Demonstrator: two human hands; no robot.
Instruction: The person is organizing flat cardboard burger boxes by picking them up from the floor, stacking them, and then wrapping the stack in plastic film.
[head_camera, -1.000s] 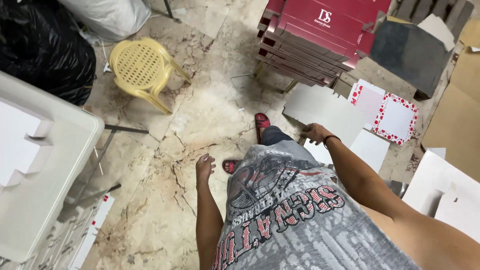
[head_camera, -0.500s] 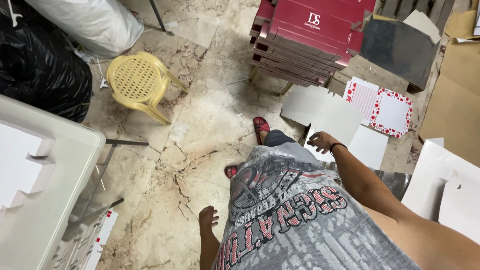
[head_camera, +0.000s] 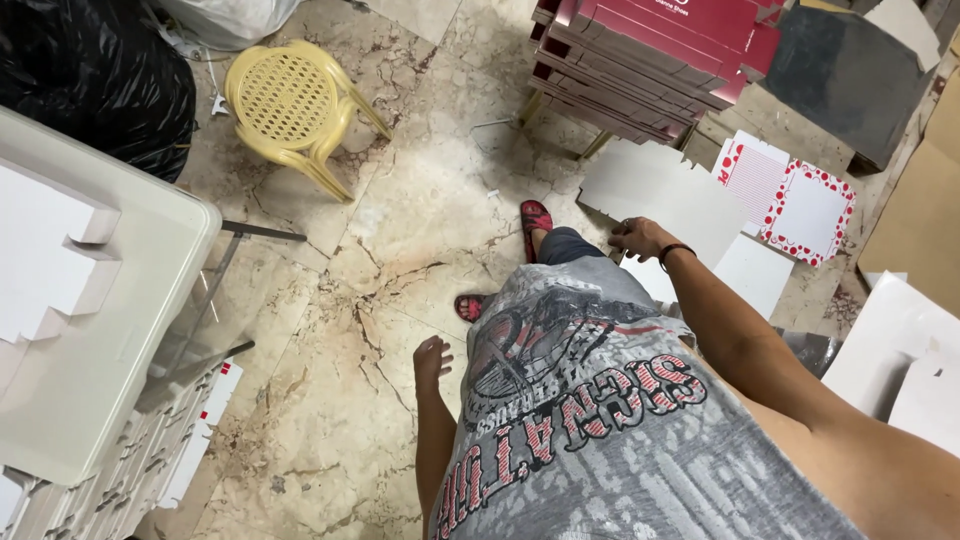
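Observation:
I look down my grey printed shirt at a marble floor (head_camera: 420, 210). My left hand (head_camera: 432, 358) hangs by my side with loose fingers and holds nothing. My right hand (head_camera: 640, 237), a dark band on its wrist, reaches out over flat white cardboard sheets (head_camera: 660, 190) on the floor; its fingers are curled and empty. My feet in red sandals (head_camera: 536, 222) stand between the two hands.
A stack of red flat boxes (head_camera: 650, 60) rests ahead. Red-dotted white card blanks (head_camera: 805, 210) lie right of it. A yellow plastic stool (head_camera: 290, 105) stands at upper left beside a black bag (head_camera: 90, 70). A white table (head_camera: 110, 330) holds white cut-outs at left.
My left hand has swung back down to my side. My right hand has stayed extended over the white sheets as the view shifted slightly.

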